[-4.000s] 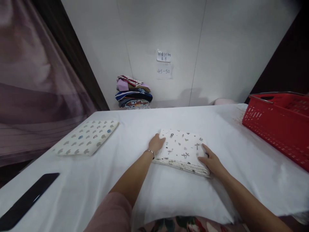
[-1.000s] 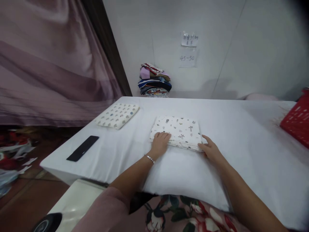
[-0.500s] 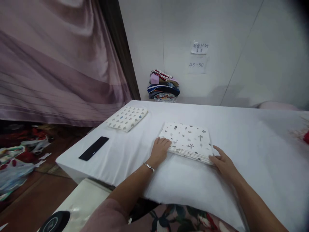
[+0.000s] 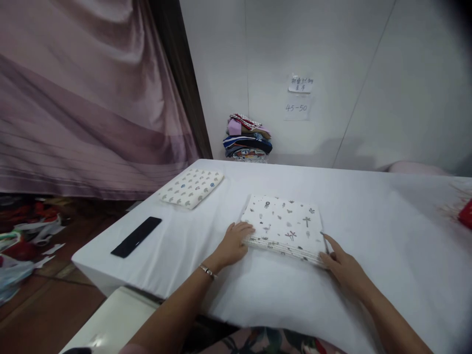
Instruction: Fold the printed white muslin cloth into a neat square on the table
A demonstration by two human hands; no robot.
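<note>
A white cloth with small plant and animal prints (image 4: 283,223) lies folded in several layers on the white-covered table. My left hand (image 4: 235,242) rests at its near left corner, fingertips touching the cloth's edge. At the near right corner, my right hand (image 4: 341,260) holds the cloth's edge between thumb and fingers. Another folded cloth with grey and blue prints (image 4: 191,188) lies flat at the table's far left.
A black phone-like slab (image 4: 136,237) lies near the left edge of the table (image 4: 177,246). Folded fabrics (image 4: 248,140) are stacked beyond the far edge. A red item (image 4: 466,214) sits at the far right. A pale stool-like surface (image 4: 118,314) stands below left.
My left hand has slid left to the corner of the folded cloth. My right hand stays at the right corner. The view has shifted slightly.
</note>
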